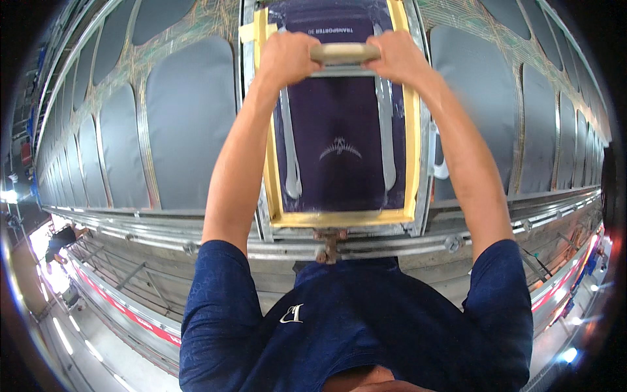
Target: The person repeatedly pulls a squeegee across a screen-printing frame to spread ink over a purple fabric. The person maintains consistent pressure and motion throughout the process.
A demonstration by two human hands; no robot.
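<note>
Both arms reach forward over a screen printing frame [418, 189] edged with yellow tape [339, 219]. At its far part, my left hand [287, 60] and my right hand [397, 57] close around the two ends of a squeegee [345, 53] with a pale handle. The squeegee lies crosswise over the dark purple mesh [333, 111]; its lower edge is mostly hidden. Streaks of grey ink [386, 130] run along both sides of the mesh. A light emblem [340, 149] and small pale lettering show in the middle area.
Rows of dark grey fabric panels [189, 117] lie on the long table at both sides. A metal rail [287, 249] runs along the near edge, with a rusty clamp [328, 243] below the frame. Another person [60, 243] is at far left.
</note>
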